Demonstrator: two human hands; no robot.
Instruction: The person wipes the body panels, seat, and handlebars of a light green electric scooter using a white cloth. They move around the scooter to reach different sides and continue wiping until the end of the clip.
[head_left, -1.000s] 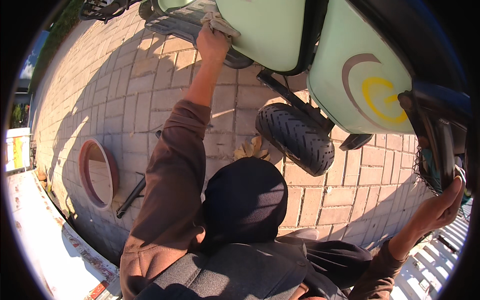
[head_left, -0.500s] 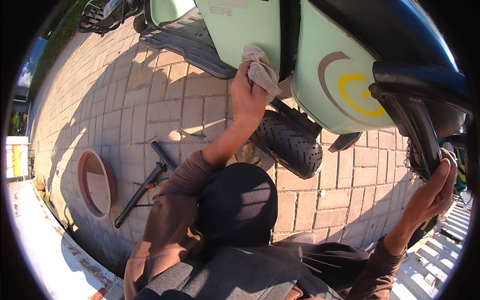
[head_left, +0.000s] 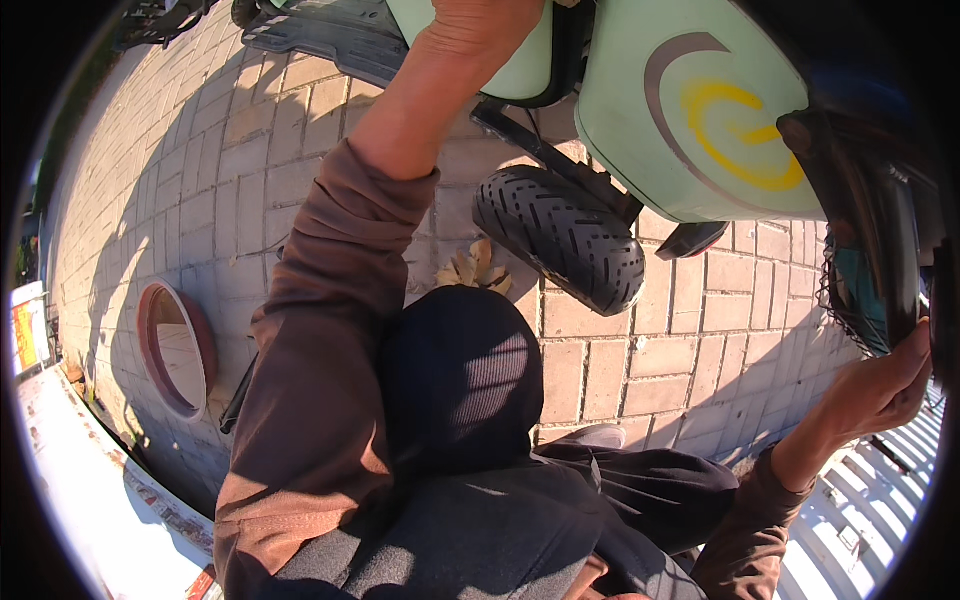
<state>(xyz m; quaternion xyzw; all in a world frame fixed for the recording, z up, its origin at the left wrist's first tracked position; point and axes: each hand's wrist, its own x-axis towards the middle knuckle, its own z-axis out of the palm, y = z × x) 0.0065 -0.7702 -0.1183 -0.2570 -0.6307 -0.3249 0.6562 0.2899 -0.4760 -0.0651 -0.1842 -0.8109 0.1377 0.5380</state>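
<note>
On my feed, the pale green scooter (head_left: 645,150) stands ahead of the bent knee (head_left: 460,380), the left hand (head_left: 488,25) overlaps its side, fingers past the upper edge — grip I cannot tell — and the right hand (head_left: 882,392), fingers curled, meets a black bar's (head_left: 893,255) lower end, its hold unclear.

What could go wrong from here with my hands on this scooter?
The scooter might shift if the right hand, by the black bar, pushes hard; the tyre points roughly toward the bent knee.

The left hand is close to the dark strip between green panels; its fingertips are out of view, so one could perhaps snag there.

The bucket stands left of the left sleeve; an outward elbow swing could knock it.
</note>
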